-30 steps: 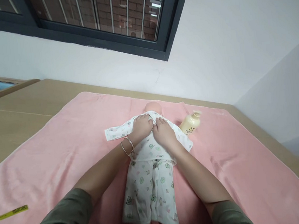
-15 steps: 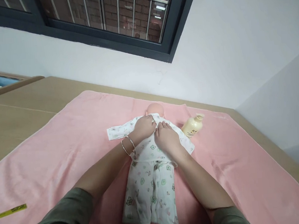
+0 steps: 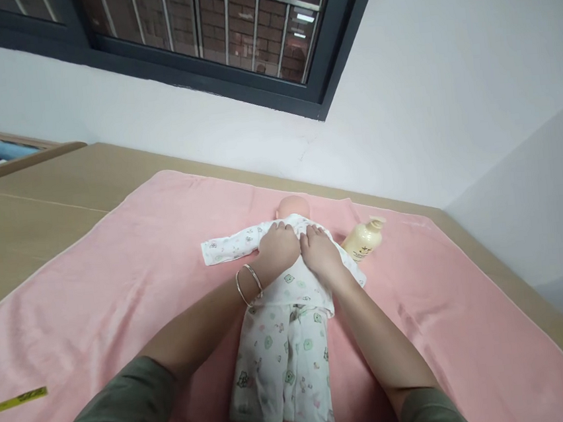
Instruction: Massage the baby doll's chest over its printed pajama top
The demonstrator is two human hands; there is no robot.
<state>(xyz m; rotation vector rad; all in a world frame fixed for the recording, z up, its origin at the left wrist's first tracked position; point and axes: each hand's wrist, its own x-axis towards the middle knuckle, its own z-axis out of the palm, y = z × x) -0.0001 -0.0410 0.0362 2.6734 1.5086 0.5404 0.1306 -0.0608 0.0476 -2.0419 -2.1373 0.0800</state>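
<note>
Shirt point(image 3: 293, 285) beneath curled left hand point(image 3: 277, 245), flat right hand point(image 3: 320, 251).

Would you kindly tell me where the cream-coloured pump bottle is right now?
In the head view the pump bottle rests tilted on the pink towel, right of the doll and just beyond the right hand.

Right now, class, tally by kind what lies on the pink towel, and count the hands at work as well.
Doll: 1
Bottle: 1
Yellow strip: 1
Hands: 2, left hand and right hand
Total: 5
</note>
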